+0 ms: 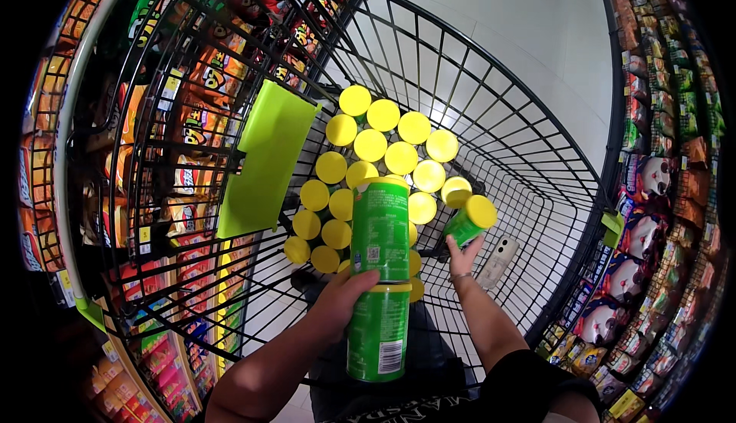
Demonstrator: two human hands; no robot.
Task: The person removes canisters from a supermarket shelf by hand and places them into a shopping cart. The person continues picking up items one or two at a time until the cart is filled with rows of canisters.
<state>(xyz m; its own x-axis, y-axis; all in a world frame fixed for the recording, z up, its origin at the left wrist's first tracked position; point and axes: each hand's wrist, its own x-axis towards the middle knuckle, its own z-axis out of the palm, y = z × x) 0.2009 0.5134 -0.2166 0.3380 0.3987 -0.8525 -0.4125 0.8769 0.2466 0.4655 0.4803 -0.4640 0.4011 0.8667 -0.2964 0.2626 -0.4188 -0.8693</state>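
My left hand (343, 299) wraps around two green snack canisters at the point where they meet end to end. The upper canister (380, 224) points away from me, its printed text and code facing up; the lower canister (378, 331) lies close to my body and shows a barcode. In my right hand (466, 257) is a third green canister (464, 224), tilted, its yellow lid facing up and to the right. Several like canisters (370, 145) stand upright in rows on the floor of the black wire shopping cart (520, 129). The canisters in my left hand hide part of these rows.
A phone in a pale case (499, 262) lies on the cart's mesh to the right of my right hand. A lime-green plastic panel (267, 161) is fixed to the cart's left side. Shelves of packaged snacks (210, 101) line the left, and more packets (650, 227) the right.
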